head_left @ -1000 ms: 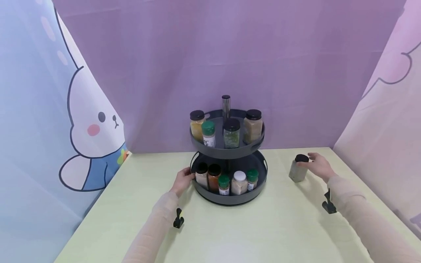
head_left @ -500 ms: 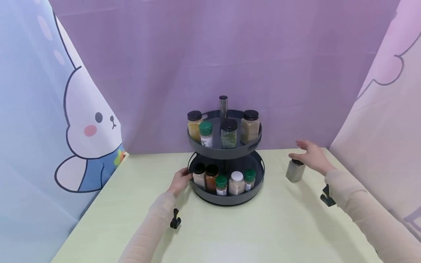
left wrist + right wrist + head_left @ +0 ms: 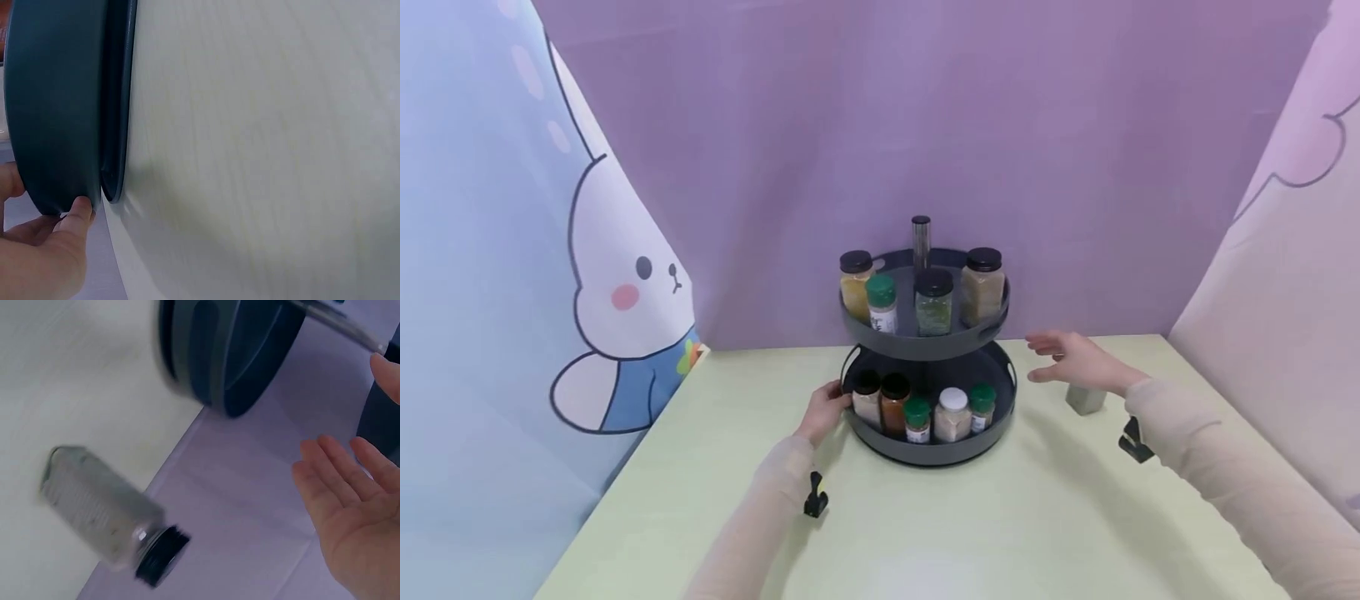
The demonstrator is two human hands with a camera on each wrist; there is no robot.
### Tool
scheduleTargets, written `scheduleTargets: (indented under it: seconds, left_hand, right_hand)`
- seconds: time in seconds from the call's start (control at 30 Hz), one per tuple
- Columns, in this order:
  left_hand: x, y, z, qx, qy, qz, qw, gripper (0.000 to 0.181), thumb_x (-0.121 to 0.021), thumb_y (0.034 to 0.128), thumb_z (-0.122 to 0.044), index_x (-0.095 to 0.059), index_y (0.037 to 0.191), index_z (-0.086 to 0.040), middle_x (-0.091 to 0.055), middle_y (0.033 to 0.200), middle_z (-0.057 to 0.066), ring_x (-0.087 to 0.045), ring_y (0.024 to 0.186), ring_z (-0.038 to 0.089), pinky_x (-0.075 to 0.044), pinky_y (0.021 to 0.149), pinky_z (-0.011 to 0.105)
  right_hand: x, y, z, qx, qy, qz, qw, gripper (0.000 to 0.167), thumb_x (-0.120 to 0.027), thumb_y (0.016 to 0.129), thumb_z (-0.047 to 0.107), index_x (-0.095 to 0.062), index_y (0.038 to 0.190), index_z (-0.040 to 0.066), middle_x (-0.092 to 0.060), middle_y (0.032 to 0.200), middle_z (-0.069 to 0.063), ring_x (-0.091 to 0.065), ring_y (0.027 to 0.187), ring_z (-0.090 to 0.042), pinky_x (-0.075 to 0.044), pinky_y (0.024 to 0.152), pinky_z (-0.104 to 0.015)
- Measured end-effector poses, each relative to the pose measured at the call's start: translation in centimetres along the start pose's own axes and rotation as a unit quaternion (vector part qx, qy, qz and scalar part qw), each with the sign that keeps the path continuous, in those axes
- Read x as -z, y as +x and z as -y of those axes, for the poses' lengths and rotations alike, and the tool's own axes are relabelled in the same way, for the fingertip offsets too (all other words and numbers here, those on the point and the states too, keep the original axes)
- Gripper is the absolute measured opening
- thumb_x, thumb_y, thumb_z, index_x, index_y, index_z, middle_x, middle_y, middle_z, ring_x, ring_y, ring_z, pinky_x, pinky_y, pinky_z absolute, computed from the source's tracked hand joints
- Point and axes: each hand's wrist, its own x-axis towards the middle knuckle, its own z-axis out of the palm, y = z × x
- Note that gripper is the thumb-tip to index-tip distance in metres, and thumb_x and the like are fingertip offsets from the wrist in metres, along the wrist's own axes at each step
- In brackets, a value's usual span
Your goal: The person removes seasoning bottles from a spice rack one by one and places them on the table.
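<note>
A purple curtain (image 3: 790,167) hangs behind a pale table (image 3: 925,533); at far left, a blue curtain (image 3: 482,292) shows a cartoon rabbit. The left hand (image 3: 823,411) pinches the rim of the lower tray (image 3: 928,454) of a dark two-tier rack (image 3: 927,346). Left to right, that tray holds a pale jar (image 3: 866,406), a red-brown jar (image 3: 894,414), a green-capped bottle (image 3: 917,425), a white-capped jar (image 3: 952,421) and another green-capped bottle (image 3: 982,412); both bottles wear white labels too small to read. Above stand a yellow jar (image 3: 854,293), a labelled shaker (image 3: 882,315) with illegible dark characters, a jar of green flakes (image 3: 933,313) and a tan jar (image 3: 982,293). Right of the rack, the right hand (image 3: 1078,360) is spread wide, holding nothing. Partly behind it, a grey jar (image 3: 1086,400) stands on the table; the right wrist view shows its black cap, any writing blurred.
</note>
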Motion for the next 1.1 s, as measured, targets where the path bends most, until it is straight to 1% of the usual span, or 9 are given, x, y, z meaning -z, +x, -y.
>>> scheduleTargets:
  seconds: [0.07,0.23,0.4,0.5,0.57,0.7,0.8,0.9,1.1]
  left_hand:
    - [-0.4,-0.1,0.0,-0.003,-0.005,0.006,1.0000,0.041,-0.046,0.0901,-0.003,-0.044,0.127,0.013,-0.052,0.122,0.029,-0.051,0.113,0.035,-0.041,0.099,0.043]
    - [-0.7,-0.3,-0.4,0.007,-0.005,-0.006,0.9999,0.040,-0.046,0.0900,-0.002,-0.045,0.128,0.011,-0.053,0.123,0.028,-0.050,0.114,0.034,-0.040,0.100,0.042]
    - [-0.8,-0.3,-0.4,0.003,-0.006,0.007,1.0000,0.041,-0.046,0.0902,-0.002,-0.043,0.129,0.010,-0.052,0.124,0.028,-0.050,0.115,0.035,-0.040,0.100,0.043]
    - [-0.7,-0.3,-0.4,-0.006,-0.002,0.011,0.9999,0.040,-0.046,0.0907,-0.003,-0.044,0.129,0.010,-0.053,0.123,0.028,-0.051,0.114,0.034,-0.040,0.099,0.043]
    - [-0.5,-0.9,-1.3,-0.007,-0.003,0.017,0.9998,0.041,-0.045,0.0907,-0.002,-0.042,0.129,0.012,-0.051,0.124,0.031,-0.050,0.115,0.037,-0.039,0.100,0.044]
    - [-0.5,-0.8,-1.3,-0.004,-0.003,0.018,0.9998,0.043,-0.045,0.0904,-0.003,-0.041,0.130,0.011,-0.050,0.126,0.030,-0.049,0.117,0.037,-0.038,0.101,0.044]
    - [-0.7,-0.2,-0.4,-0.002,-0.002,0.010,1.0000,0.042,-0.046,0.0902,-0.004,-0.043,0.131,0.009,-0.051,0.125,0.028,-0.049,0.116,0.034,-0.038,0.101,0.043]
    - [-0.7,-0.2,-0.3,-0.002,0.000,0.005,1.0000,0.041,-0.046,0.0900,-0.003,-0.044,0.129,0.009,-0.052,0.124,0.027,-0.050,0.115,0.034,-0.039,0.101,0.043]
    - [-0.7,-0.1,-0.1,-0.002,0.002,0.011,0.9999,0.041,-0.045,0.0913,-0.004,-0.043,0.130,0.008,-0.052,0.125,0.027,-0.051,0.115,0.033,-0.040,0.100,0.042]
  right_hand:
    - [-0.2,0.1,0.3,0.001,-0.007,0.009,0.9999,0.067,-0.068,0.081,0.023,-0.038,0.134,-0.004,-0.045,0.133,-0.027,-0.042,0.122,-0.043,-0.038,0.098,-0.054]
    - [-1.3,0.6,0.9,0.009,-0.013,0.029,0.9995,0.070,-0.070,0.080,0.026,-0.039,0.134,-0.004,-0.046,0.132,-0.026,-0.043,0.122,-0.041,-0.038,0.099,-0.053]
    - [-3.0,1.0,1.1,0.015,0.037,0.057,0.9976,0.069,-0.070,0.079,0.019,-0.036,0.135,-0.005,-0.042,0.136,-0.026,-0.042,0.124,-0.040,-0.034,0.103,-0.051]
    - [-4.2,1.3,1.0,0.025,0.061,0.068,0.9955,0.069,-0.071,0.079,0.017,-0.037,0.134,-0.006,-0.044,0.134,-0.026,-0.046,0.121,-0.038,-0.038,0.101,-0.048]
    - [-5.2,1.5,0.9,0.031,0.064,0.070,0.9950,0.069,-0.071,0.078,0.017,-0.038,0.133,-0.007,-0.046,0.132,-0.026,-0.048,0.118,-0.038,-0.042,0.098,-0.046]
    - [-6.7,1.6,0.5,0.033,0.088,0.072,0.9929,0.068,-0.071,0.077,0.015,-0.038,0.132,-0.008,-0.050,0.128,-0.026,-0.055,0.110,-0.035,-0.049,0.089,-0.041]
    - [-7.4,1.5,0.5,0.022,0.104,0.071,0.9918,0.068,-0.071,0.078,0.013,-0.038,0.133,-0.007,-0.054,0.123,-0.023,-0.059,0.105,-0.030,-0.051,0.085,-0.036]
    - [-7.9,1.6,0.5,0.005,0.103,0.068,0.9923,0.067,-0.071,0.078,0.015,-0.038,0.134,-0.005,-0.058,0.118,-0.018,-0.060,0.102,-0.025,-0.052,0.083,-0.034]
    - [-8.4,1.7,0.5,0.000,0.092,0.062,0.9938,0.065,-0.070,0.079,0.014,-0.039,0.133,-0.005,-0.060,0.114,-0.014,-0.059,0.097,-0.021,-0.051,0.079,-0.033]
